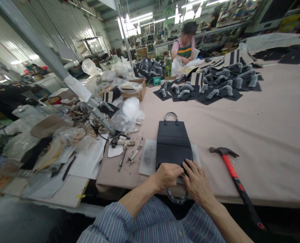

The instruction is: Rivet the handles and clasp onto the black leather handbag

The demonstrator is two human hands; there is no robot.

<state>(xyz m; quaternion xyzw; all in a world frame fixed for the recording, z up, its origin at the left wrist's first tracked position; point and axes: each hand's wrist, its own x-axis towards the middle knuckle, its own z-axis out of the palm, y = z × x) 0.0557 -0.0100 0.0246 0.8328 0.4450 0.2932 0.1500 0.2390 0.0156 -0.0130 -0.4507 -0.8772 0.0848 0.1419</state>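
A black handbag panel (174,141) lies flat on a pale slab (148,158) at the table's front edge. One wrapped handle (171,117) points away from me, and another wrapped handle (177,199) hangs over the near edge. My left hand (167,175) is closed at the panel's lower edge; what its fingers pinch is hidden. Beside it, my right hand (197,179) lies with fingers stretched over the panel's lower right corner, its thumb close to the left fingers. The handle's attachment under both hands is mostly covered.
A claw hammer (232,168) lies to the right, its grip past the table edge. Metal tools (133,155) lie left of the slab. Plastic bags (129,113) and a metal post (64,76) stand further left. Black panels (210,89) are piled ahead; a co-worker (185,47) is behind them.
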